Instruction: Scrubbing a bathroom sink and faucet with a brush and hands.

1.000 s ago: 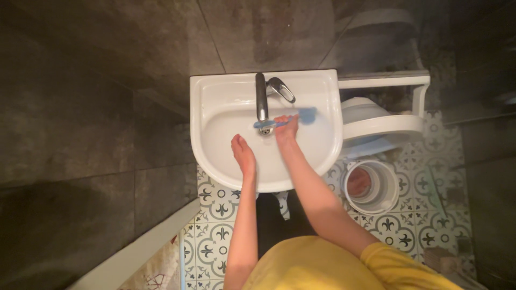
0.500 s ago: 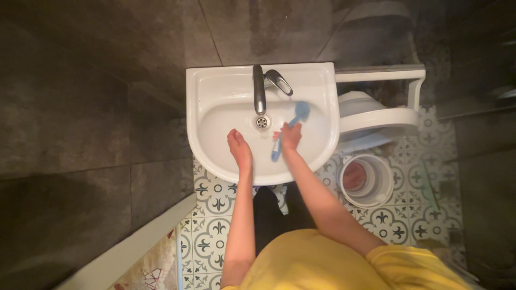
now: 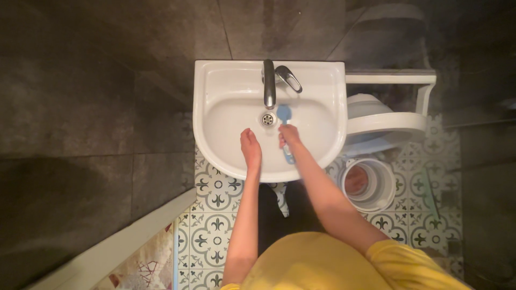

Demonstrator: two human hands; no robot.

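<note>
White sink (image 3: pixel 215 80), right hand (image 3: pixel 290 135) gripping blue brush (image 3: pixel 284 114), bin (image 3: pixel 371 185) beside

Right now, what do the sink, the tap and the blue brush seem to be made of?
Sink: likely glazed ceramic, white and glossy. Tap: polished metal, probably chromed, with bright reflections. Blue brush, held in the right hand: probably plastic, uniform matte colour.
</note>
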